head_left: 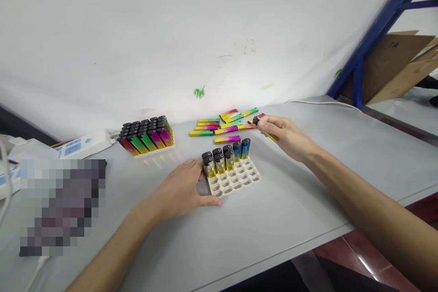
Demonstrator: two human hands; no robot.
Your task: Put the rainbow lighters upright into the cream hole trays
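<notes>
A white lighter tray [236, 187] with rows of holes lies in the middle of the table. Several lighters [220, 163] with black tops stand upright in its back rows, silver-yellow on the left and blue-yellow on the right. My left hand [181, 187] grips the tray's left side, fingers along the side and thumb at the front corner. To the right and behind the tray, my right hand [287, 137] pinches a lighter [272, 137] by its upper part, with a black top and a yellow end showing. Its fingers hide most of the body.
Loose, shiny coloured lighters [227, 139] lie scattered behind the tray. A second, full tray of lighters [147, 139] stands at the back left. Further left are a power strip [77, 145] and a pixelated dark object [66, 210]. Cardboard [386, 64] leans beyond a blue frame [357, 82].
</notes>
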